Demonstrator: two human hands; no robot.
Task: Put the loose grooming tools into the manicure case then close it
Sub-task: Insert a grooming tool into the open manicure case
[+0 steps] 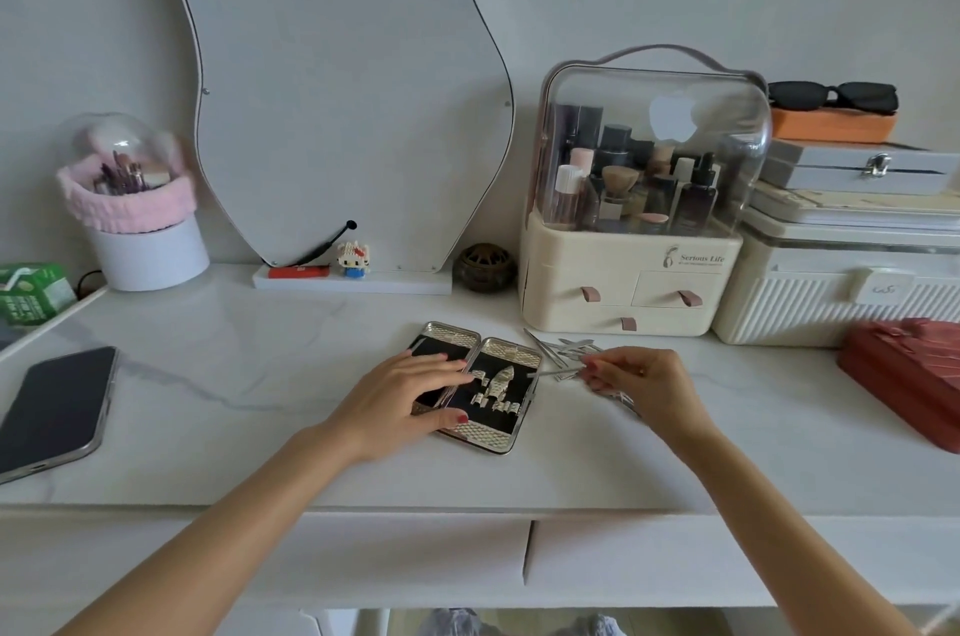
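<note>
The manicure case lies open on the white table, gold-edged with a black lining and metal clips in its right half. My left hand rests flat on the left half, fingers straight, covering most of it. My right hand pinches a thin silver tool whose tip points left at the case's right edge. Several loose silver grooming tools lie in a pile just behind and under that hand, right of the case.
A cream cosmetics organiser stands right behind the tools, a white ribbed box beside it. A red box lies at the right, a phone at the left. A mirror leans on the wall.
</note>
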